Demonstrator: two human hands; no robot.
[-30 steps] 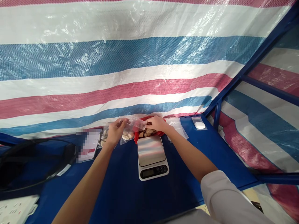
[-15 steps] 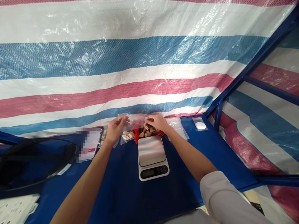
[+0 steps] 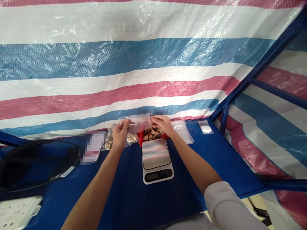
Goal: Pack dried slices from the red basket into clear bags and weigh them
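Note:
Stretched between my hands is a clear plastic bag point(image 3: 140, 120). My left hand point(image 3: 121, 132) pinches one end of it, and my right hand point(image 3: 162, 124) pinches the other near its edge. Below the bag, a red bag point(image 3: 141, 138) holds dried brown-and-cream slices point(image 3: 153, 132). A clear bag of pale slices point(image 3: 132, 138) lies beside it, and another bag of slices point(image 3: 108, 142) is partly hidden behind my left hand. In front of the red bag stands a white kitchen scale point(image 3: 156, 156) with a bare metal plate.
To the right lie flat clear bags point(image 3: 182, 131) and a small bag with a white oval item point(image 3: 205, 128). On the left are a phone point(image 3: 94, 147), a black headset-like object point(image 3: 35, 166) and a white power strip point(image 3: 19, 210). A striped sheet point(image 3: 120, 89) rises behind the blue table.
My left hand has moved a little to the right. The clear bag has risen and been pulled flatter between my hands, and my right hand has drawn up from the slices.

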